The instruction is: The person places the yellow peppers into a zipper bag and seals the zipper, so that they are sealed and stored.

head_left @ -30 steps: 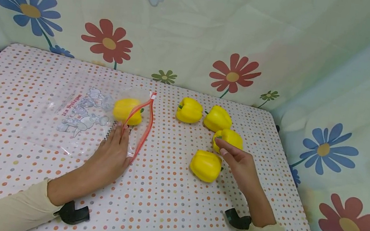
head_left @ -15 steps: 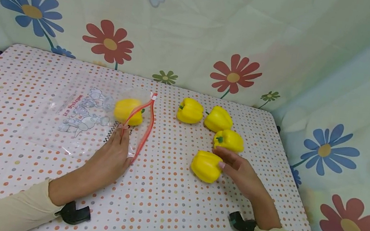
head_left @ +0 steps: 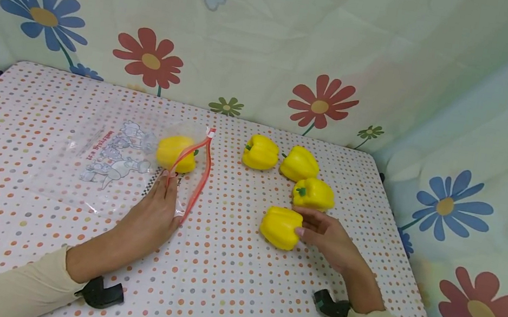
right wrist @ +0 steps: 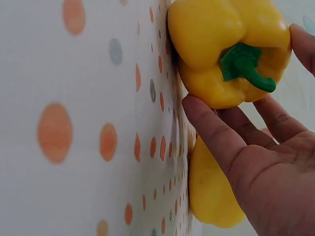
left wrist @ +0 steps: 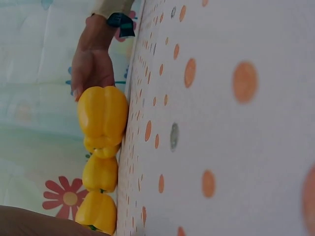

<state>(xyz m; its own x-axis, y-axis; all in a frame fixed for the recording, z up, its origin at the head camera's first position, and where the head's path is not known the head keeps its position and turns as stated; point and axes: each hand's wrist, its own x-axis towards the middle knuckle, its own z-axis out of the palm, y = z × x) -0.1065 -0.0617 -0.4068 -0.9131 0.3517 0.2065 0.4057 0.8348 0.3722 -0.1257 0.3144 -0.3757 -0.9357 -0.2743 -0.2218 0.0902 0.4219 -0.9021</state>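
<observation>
In the head view, the right hand (head_left: 330,241) pinches the nearest yellow bell pepper (head_left: 280,228) between thumb and fingers, with three loose peppers (head_left: 299,164) from its eleven to one o'clock. The left hand (head_left: 152,214), fingers straight, rests on a clear zipper bag (head_left: 111,156), the bagged pepper (head_left: 173,152) at its twelve o'clock.

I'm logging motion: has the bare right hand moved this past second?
Yes: the right hand moved down the head view, away from the red printed flower behind the yellow bell peppers.
</observation>
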